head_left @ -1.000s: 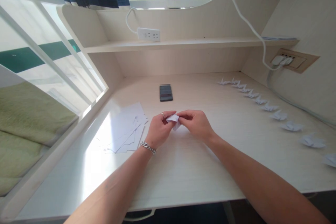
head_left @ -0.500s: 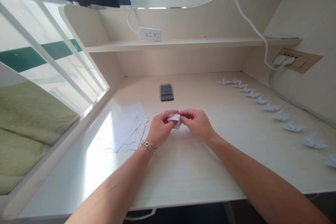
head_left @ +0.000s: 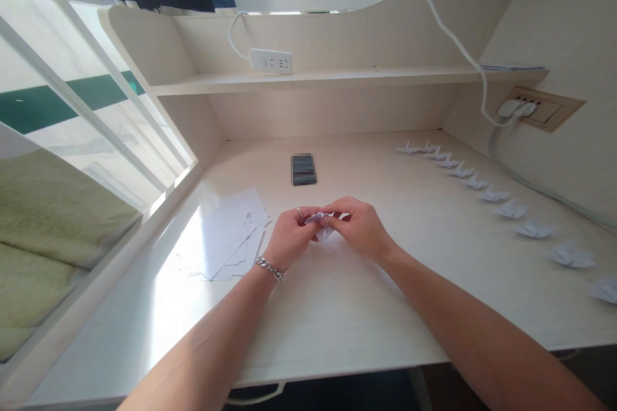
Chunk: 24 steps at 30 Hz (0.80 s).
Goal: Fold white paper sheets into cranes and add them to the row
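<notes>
Head view puts the small folded paper (head_left: 326, 232) between the left hand (head_left: 292, 236) and the right hand (head_left: 359, 223), over the desk (head_left: 337, 324), its long axis too hidden to tell. Both hands touch it, neither nearer: each grip is narrow, the left pinching its left side, the right its right.

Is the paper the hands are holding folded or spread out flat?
Folded: the white paper shows angled flaps between the left hand and right hand. The hands hide its full shape.
</notes>
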### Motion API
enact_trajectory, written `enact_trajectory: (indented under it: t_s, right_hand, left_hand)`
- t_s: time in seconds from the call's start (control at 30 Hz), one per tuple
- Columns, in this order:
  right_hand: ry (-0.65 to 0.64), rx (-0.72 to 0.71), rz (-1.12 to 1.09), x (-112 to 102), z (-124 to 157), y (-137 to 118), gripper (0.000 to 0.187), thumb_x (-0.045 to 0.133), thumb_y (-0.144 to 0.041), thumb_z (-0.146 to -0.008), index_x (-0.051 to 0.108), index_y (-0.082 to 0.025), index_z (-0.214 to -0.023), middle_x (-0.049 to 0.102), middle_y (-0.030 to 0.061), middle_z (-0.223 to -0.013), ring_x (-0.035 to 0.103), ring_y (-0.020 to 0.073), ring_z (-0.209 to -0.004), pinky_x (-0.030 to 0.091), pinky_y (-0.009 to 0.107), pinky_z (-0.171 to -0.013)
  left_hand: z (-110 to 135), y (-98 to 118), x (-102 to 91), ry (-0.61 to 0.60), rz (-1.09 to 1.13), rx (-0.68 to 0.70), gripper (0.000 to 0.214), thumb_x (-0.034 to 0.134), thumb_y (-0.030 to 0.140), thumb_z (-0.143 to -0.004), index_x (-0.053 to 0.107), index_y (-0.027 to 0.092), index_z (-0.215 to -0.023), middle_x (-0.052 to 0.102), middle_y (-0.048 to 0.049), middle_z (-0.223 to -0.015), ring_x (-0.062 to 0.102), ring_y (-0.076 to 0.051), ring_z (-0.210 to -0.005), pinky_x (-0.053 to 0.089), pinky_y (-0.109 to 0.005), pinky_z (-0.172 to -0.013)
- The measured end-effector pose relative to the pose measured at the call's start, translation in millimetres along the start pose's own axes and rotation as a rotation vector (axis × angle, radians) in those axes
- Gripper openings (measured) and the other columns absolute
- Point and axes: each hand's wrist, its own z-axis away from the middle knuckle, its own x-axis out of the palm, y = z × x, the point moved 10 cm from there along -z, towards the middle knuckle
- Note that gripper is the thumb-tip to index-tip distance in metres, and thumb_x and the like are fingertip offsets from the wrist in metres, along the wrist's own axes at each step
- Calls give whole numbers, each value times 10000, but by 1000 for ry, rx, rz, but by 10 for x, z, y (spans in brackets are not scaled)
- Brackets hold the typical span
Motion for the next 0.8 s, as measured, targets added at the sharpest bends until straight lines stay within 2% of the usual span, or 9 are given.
enact_trajectory:
  t_s: [0.2, 0.33, 0.63, 0.7, 0.77, 0.8]
  right_hand:
    - [2, 89, -58, 2, -14, 104, 72, 714, -248, -766, 771, -231, -807, 741, 38, -850, 679, 201, -799, 537, 333, -730]
    - [-9, 79, -122, 5, -16, 86, 102, 739, -288, -749, 775, -227, -823, 749, 43, -870, 686, 212, -828, 534, 336, -740]
    - [47, 61, -219, -50, -9, 35, 79, 751, -279, -727, 759, -204, -751, 746, 34, -777, 676, 185, -735, 523, 308, -680]
    - [67, 42, -218, -73, -14, 30, 80, 752, -281, -728, 753, -204, -747, 740, 29, -764, 664, 178, -724, 515, 304, -679]
    - [101, 35, -230, -109, -24, 51, 113, 747, -313, -740, 749, -204, -769, 736, 29, -770, 653, 174, -721, 508, 305, -678]
    - [116, 36, -244, -126, -30, 66, 137, 734, -336, -756, 747, -203, -785, 733, 30, -772, 648, 174, -720, 505, 306, -676]
  left_hand:
    - [4, -65, 82, -85, -23, -35, 191, 684, 317, -729, 742, 147, -792, 632, -15, -641, 550, -120, -590, 450, -214, -537]
    - [16, -122, 84, -94, -54, -74, 147, 688, 301, -713, 697, 155, -704, 589, 7, -579, 534, -111, -540, 436, -219, -524]
    - [44, -194, 140, -149, -81, -120, 138, 678, 246, -695, 626, 164, -597, 571, 20, -537, 534, -105, -507, 419, -221, -504]
    - [44, -198, 135, -137, -74, -122, 107, 684, 232, -686, 648, 160, -616, 581, 11, -539, 536, -109, -504, 422, -224, -496]
    - [40, -196, 108, -103, -56, -131, 86, 691, 227, -684, 708, 152, -723, 604, -1, -569, 546, -114, -514, 443, -234, -506]
    - [36, -189, 84, -76, -46, -134, 140, 694, 227, -686, 730, 147, -796, 623, -11, -600, 556, -118, -529, 460, -242, -518]
